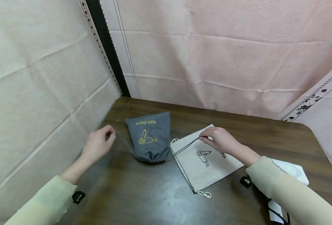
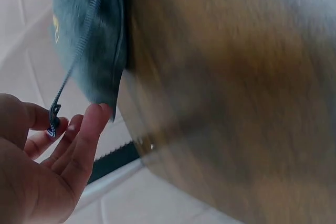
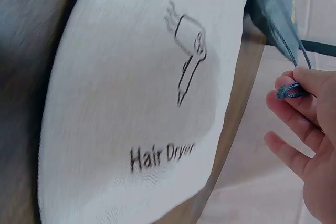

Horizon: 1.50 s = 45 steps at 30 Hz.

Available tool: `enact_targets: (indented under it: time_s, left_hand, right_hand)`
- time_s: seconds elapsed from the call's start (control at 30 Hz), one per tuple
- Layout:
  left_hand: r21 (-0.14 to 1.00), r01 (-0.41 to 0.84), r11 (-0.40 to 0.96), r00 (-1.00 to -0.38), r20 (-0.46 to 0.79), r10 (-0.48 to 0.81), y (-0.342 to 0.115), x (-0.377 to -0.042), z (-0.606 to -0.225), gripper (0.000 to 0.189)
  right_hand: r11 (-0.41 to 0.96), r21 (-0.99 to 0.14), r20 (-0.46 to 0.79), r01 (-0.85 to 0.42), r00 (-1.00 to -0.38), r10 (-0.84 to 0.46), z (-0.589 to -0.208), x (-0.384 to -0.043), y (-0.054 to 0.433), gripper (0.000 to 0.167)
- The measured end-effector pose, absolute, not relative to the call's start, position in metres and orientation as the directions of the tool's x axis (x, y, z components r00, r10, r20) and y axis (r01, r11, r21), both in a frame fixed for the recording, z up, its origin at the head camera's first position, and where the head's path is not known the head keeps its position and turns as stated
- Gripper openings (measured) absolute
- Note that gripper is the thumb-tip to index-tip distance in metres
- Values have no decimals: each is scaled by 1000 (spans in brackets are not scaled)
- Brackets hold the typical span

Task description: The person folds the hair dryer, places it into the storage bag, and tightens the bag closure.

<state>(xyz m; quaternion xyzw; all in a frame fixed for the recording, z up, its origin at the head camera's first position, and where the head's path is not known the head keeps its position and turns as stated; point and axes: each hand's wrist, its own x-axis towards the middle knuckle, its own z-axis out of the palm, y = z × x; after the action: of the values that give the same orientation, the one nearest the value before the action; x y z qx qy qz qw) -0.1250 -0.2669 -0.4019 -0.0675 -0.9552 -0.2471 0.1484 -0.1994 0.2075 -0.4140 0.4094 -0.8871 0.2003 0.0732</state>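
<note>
A dark grey drawstring bag (image 1: 154,134) printed with yellow "Hair Dryer" lettering lies on the table, its gathered mouth toward me. To its left, my left hand (image 1: 98,142) pinches one end of the bag's drawstring (image 2: 79,51) between thumb and fingers. On the other side, my right hand (image 1: 217,137) pinches the opposite drawstring (image 1: 184,147), whose knotted end (image 3: 291,92) shows at the fingers in the right wrist view. Both cords stretch outward from the cinched mouth. Under my right hand lies a flat white drawstring bag (image 1: 205,175) with a black hair dryer print.
A white object (image 1: 292,171) lies on the right of the brown table (image 1: 132,200), partly behind my right sleeve. Near it are a white piece (image 1: 275,211) and a black cord (image 1: 278,215). Cloth-covered walls (image 1: 225,62) stand at the back and sides.
</note>
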Motion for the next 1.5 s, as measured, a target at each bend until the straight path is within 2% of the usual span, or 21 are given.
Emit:
enact_targets:
  time_s: [0.2,0.27,0.47,0.6,0.8,0.93,1.13,1.5]
  left_hand:
    - [454,242,858,-954,272,125,-245,-116,-420,9]
    - [426,265,865,-949,274,156,-235,-111,-425,21]
    - [336,341,878,-928,267,259,-204,-96,-435,75]
    - [283,379,881,-914,265,308,-185,-92,-441,91]
    - [172,413,894,-891,279,358,-167,-95,-450,93]
    - [115,445,888,-865,310,394,-161,-100,-454,87]
    - [49,519,853,-803,370,467,-163,-110,-457,79]
    - [63,598,799,-776,296,557,-184,-138,-451,78]
  right_hand:
    - [551,-365,271,-750,-652,-708,-413,-191,187,6]
    - [529,-381,273,-758,-639,-719,-414,-188,180,7]
    - [481,-438,267,-760,-621,-737,-417,-177,157,9]
    - [459,-435,267,-775,-598,-756,-420,-167,145,14]
    - [440,-353,180,-826,-521,-834,-421,-150,136,32]
    - [458,-316,89,-831,-507,-857,-416,-138,141,45]
    - [502,-281,57,-818,-537,-842,-415,-129,161,49]
    - [575,-238,55,-783,-602,-797,-426,-120,208,45]
